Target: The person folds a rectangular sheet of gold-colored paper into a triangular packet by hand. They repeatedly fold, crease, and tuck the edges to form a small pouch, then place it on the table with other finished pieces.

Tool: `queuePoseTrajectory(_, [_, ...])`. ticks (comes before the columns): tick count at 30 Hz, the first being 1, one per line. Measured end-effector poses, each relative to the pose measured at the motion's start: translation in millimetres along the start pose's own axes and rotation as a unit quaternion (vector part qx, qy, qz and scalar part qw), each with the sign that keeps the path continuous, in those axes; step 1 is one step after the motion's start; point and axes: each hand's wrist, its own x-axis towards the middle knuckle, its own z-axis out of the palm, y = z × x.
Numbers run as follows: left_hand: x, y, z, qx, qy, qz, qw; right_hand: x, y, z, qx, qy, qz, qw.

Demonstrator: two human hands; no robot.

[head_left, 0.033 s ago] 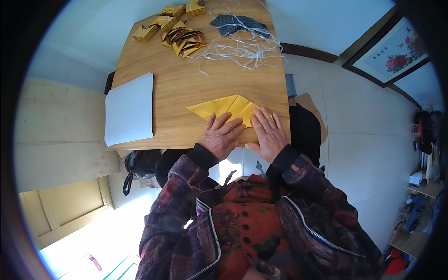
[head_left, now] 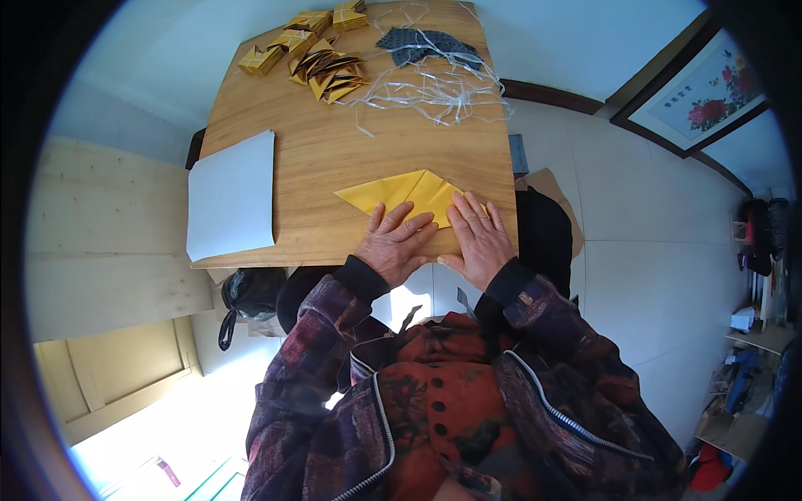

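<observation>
A sheet of yellow paper [head_left: 418,192], folded to a wide shape with a pointed left end and creases across it, lies near the front edge of the wooden table [head_left: 317,159]. My left hand [head_left: 394,242] rests on its lower edge, fingers stretched out and slightly apart. Flat on the paper's right part is my right hand [head_left: 480,238], its fingers extended and covering that end. Both thumbs point toward each other near the table edge. What lies under the palms is hidden.
White sheets [head_left: 234,196] lie at the table's left. Folded gold paper pieces [head_left: 322,67] are heaped at the far left, some in tied bundles [head_left: 309,21]. Tangled white plastic strips [head_left: 447,92] and a dark grey textured cloth [head_left: 426,46] lie far right. A black bag [head_left: 253,292] is below left.
</observation>
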Motion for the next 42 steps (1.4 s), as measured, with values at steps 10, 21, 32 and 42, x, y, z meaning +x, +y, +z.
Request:
queuePoseTrajectory(10, [-5, -7, 0, 0.02, -0.073, 0.018, 0.997, 3, 1, 2, 0.028, 0.018, 0.012, 0.999])
queuePoseTrajectory(21, [-5, -7, 3, 0.029, -0.071, 0.01, 0.997, 22, -29, 21, 0.032, 0.096, 0.177, 0.979])
queuePoseTrajectory(32, [-4, -6, 0, 0.015, -0.083, 0.002, 0.996, 7, 17, 2, 0.023, 0.084, 0.214, 0.973])
queuePoseTrajectory(42, [-5, -8, 1, -0.001, -0.077, 0.0, 0.997, -1, 42, 3, 0.095, 0.153, 0.145, 0.973])
